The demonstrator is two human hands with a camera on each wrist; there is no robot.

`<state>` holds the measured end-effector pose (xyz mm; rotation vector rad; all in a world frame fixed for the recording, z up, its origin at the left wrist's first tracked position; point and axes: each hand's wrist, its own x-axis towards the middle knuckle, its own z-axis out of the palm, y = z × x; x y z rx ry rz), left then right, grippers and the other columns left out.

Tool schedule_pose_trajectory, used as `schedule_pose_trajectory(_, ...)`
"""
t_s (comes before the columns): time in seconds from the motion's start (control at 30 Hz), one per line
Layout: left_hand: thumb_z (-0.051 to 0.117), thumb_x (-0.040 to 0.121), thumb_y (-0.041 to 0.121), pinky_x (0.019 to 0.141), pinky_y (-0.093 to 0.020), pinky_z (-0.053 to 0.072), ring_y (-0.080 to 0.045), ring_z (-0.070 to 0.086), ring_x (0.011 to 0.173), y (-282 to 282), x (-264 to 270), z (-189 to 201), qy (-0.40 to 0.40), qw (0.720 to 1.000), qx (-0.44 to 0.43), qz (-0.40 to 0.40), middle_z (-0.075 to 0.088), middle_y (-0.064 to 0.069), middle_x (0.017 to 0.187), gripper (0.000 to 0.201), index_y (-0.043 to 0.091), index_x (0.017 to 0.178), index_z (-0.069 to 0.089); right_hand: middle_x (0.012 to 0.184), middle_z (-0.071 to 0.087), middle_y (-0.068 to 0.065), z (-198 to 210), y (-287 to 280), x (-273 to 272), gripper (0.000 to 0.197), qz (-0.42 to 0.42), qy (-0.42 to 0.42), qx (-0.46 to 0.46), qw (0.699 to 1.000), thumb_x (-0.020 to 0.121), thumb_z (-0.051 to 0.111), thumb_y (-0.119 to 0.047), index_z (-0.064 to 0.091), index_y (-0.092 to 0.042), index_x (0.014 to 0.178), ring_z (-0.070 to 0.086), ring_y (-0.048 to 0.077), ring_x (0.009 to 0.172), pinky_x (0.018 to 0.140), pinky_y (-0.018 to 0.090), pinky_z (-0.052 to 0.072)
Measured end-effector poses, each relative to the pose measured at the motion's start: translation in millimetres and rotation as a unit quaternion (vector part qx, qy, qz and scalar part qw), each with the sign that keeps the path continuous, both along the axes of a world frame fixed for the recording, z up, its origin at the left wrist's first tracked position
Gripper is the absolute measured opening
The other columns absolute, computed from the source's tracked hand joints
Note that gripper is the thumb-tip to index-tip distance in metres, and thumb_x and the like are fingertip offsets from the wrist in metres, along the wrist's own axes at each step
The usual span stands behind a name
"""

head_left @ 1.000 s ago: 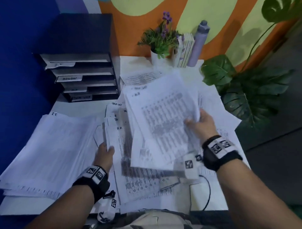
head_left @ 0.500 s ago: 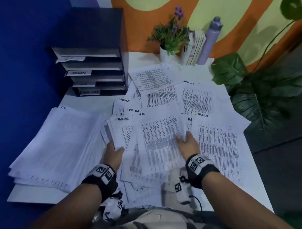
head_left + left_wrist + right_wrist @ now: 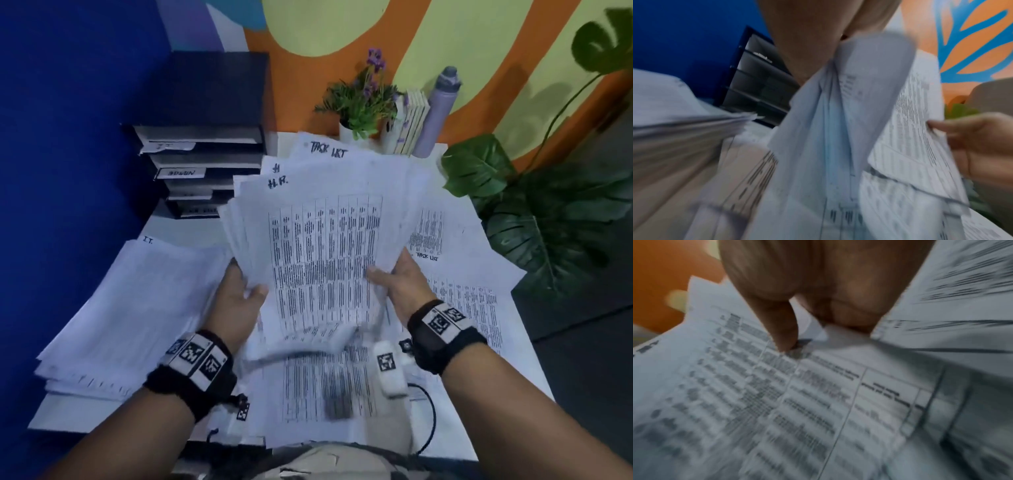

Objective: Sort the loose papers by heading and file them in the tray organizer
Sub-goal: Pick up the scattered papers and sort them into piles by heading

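I hold a fanned bundle of printed sheets (image 3: 318,246) headed "H.R." above the desk, with a "TASK LIST" sheet (image 3: 329,150) showing behind it. My left hand (image 3: 239,294) grips the bundle's left edge, thumb on top. My right hand (image 3: 399,279) pinches its right edge, and its thumb (image 3: 783,331) presses on the printed table. The bundle (image 3: 838,129) hangs blurred in the left wrist view. The dark tray organizer (image 3: 205,164) with labelled shelves stands at the back left.
A thick stack headed "I.T." (image 3: 133,308) lies at the left. Loose sheets (image 3: 459,291) cover the white desk at the right and front. A potted purple flower (image 3: 363,102), books (image 3: 411,123) and a grey bottle (image 3: 442,109) stand at the back. Big green leaves (image 3: 548,219) reach in from the right.
Half a second ago both hands lay on sheets on the desk. Now they have gathered several sheets and lifted them as one bundle toward me.
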<state>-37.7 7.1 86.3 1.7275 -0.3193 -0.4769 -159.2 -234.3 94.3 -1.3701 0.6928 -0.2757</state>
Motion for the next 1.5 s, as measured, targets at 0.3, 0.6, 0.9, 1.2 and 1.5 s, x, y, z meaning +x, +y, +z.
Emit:
schedule_pose_trajectory(0.3, 0.070, 0.087, 0.011, 0.099, -0.028, 0.047, -0.001, 0.060, 0.115, -4.3, 3.7, 22.5, -0.013, 0.993, -0.103, 0.061, 0.063, 0.012, 0.123, 0.051, 0.036, 0.124, 0.045, 0.102, 0.069, -0.001, 32.1, 39.0, 3.1, 0.055, -0.053, -0.121, -0.063, 0.989, 0.073, 0.071, 0.016, 0.055, -0.016, 0.115, 0.069, 0.013, 0.096, 0.083, 0.025, 0.056)
schedule_pose_trajectory(0.6, 0.086, 0.067, 0.036, 0.075, -0.017, 0.052, -0.002, 0.061, 0.107, -8.3, -6.2, -5.2, 0.022, 0.989, -0.049, 0.137, 0.064, 0.015, 0.115, 0.065, 0.027, 0.123, 0.053, 0.098, 0.062, 0.008, 22.1, 44.9, -1.0, 0.068, -0.022, -0.098, -0.008, 0.995, 0.055, 0.069, -0.001, 0.051, -0.001, 0.121, 0.065, 0.015, 0.088, 0.074, 0.030, 0.053)
schedule_pose_trajectory(0.9, 0.078, 0.078, 0.006, 0.064, -0.010, 0.051, 0.007, 0.069, 0.078, -14.9, -8.3, 7.9, 0.026, 0.989, -0.107, 0.096, 0.073, 0.023, 0.080, 0.029, 0.025, 0.096, 0.066, 0.135, 0.048, -0.003, 128.3, 35.7, 20.4, 0.075, 0.029, -0.002, -0.682, 0.731, 0.081, 0.055, -0.017, 0.026, -0.027, 0.149, 0.054, 0.022, 0.108, 0.084, 0.041, 0.042)
schedule_pose_trajectory(1.2, 0.080, 0.078, 0.007, 0.079, -0.034, 0.055, -0.013, 0.071, 0.082, -17.1, -12.2, 14.0, 0.020, 0.992, -0.083, 0.090, 0.076, 0.003, 0.084, 0.014, 0.019, 0.082, 0.074, 0.147, 0.038, 0.000, 117.2, 90.8, 45.0, 0.077, 0.337, 0.084, -0.717, 0.604, 0.083, 0.045, -0.013, 0.014, -0.015, 0.154, 0.027, 0.021, 0.141, 0.111, 0.070, 0.006)
schedule_pose_trajectory(1.5, 0.075, 0.084, 0.019, 0.094, -0.024, 0.051, -0.003, 0.059, 0.109, -3.9, 4.2, 32.7, -0.074, 0.981, -0.054, 0.171, 0.065, 0.013, 0.119, 0.033, 0.031, 0.111, 0.061, 0.092, 0.062, -0.002, 128.6, 37.6, 51.6, 0.006, 0.190, 0.096, -0.696, 0.685, 0.091, 0.054, -0.017, 0.055, -0.021, 0.095, 0.061, 0.028, 0.090, 0.080, 0.040, 0.046)
